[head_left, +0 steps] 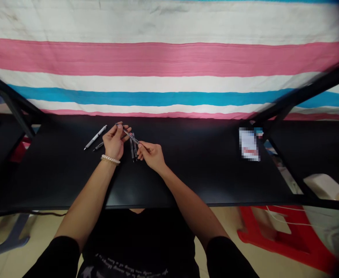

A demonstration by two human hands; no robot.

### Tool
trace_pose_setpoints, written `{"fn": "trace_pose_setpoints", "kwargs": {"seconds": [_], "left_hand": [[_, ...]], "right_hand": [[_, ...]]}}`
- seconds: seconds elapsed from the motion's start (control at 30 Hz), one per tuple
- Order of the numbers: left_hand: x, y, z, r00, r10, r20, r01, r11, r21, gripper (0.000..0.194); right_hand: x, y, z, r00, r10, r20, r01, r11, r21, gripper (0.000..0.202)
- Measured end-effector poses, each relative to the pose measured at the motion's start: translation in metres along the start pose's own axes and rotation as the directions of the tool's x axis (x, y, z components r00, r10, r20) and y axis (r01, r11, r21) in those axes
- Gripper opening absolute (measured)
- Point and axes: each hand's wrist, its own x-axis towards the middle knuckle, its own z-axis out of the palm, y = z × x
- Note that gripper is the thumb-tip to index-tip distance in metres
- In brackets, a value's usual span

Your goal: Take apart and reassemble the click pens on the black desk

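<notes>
Between my two hands a slim grey pen (131,136) is held at a slant over the black table. My left hand (115,142), with a beaded bracelet on its wrist, pinches the pen's upper left end between thumb and finger. The lower right end is in the fingertips of my right hand (151,154). Under the pen, dark pens (133,150) lie close together on the table. A white pen (95,137) rests to the left of my left hand, and beside it a dark pen (99,146) is partly hidden by that hand.
The black table (204,166) has a striped cloth (169,58) hanging behind it and dark slanted frame bars at both sides. A blurred white packet (249,144) lies at right. Farther right is a white box-shaped object (324,186); a red stool (288,239) stands below.
</notes>
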Motion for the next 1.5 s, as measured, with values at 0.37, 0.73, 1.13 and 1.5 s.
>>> {"fn": "trace_pose_setpoints", "kwargs": {"seconds": [0.37, 0.73, 1.13, 1.5], "left_hand": [[0.004, -0.011, -0.004, 0.999, 0.004, -0.032, -0.005, 1.0, -0.025, 0.025], [0.0, -0.014, -0.001, 1.0, -0.004, -0.023, 0.003, 0.998, -0.058, 0.03], [0.019, -0.004, -0.018, 0.996, 0.053, -0.073, -0.056, 0.997, -0.052, 0.012], [0.002, -0.014, -0.004, 0.999, -0.036, 0.014, 0.038, 0.993, -0.115, 0.022]], "right_hand": [[0.002, -0.009, -0.003, 0.968, -0.069, -0.24, 0.056, 0.997, -0.061, 0.025], [0.006, -0.003, -0.001, 0.966, -0.063, -0.25, 0.073, 0.997, 0.031, 0.025], [-0.001, -0.006, -0.006, 0.929, -0.218, -0.3, 0.153, 0.962, -0.224, 0.016], [0.001, -0.004, -0.002, 0.953, -0.068, -0.294, 0.03, 0.991, -0.132, 0.029]]}}
